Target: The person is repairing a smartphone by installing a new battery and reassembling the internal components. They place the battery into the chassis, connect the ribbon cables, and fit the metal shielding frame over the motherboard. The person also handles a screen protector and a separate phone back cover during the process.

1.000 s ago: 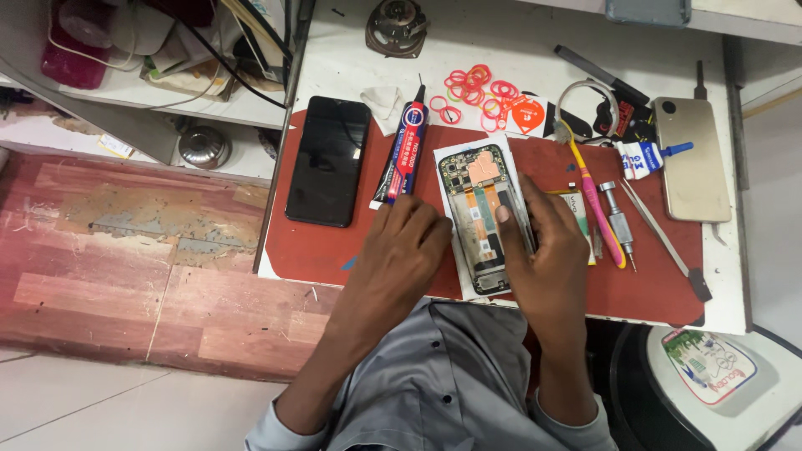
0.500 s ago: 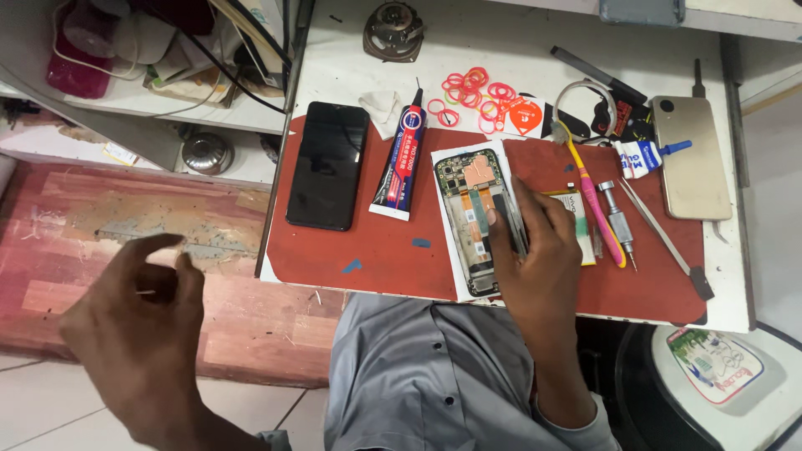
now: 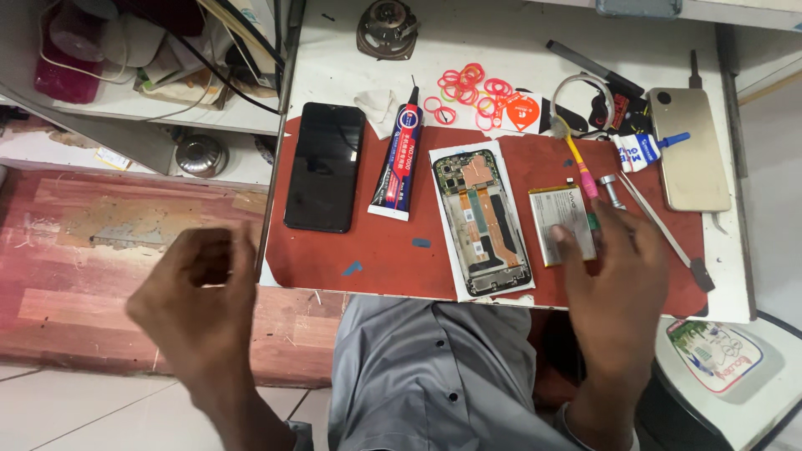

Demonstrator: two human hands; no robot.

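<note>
Right grip on one battery, one opened phone, one glue tube

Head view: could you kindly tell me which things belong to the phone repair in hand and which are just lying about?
In hand:
right hand on the flat silver battery
opened phone frame with exposed boards
red work mat

Lying about:
black phone screen
red and blue glue tube
pink rubber bands
gold phone back
left hand, off the mat, holding nothing visible
</note>
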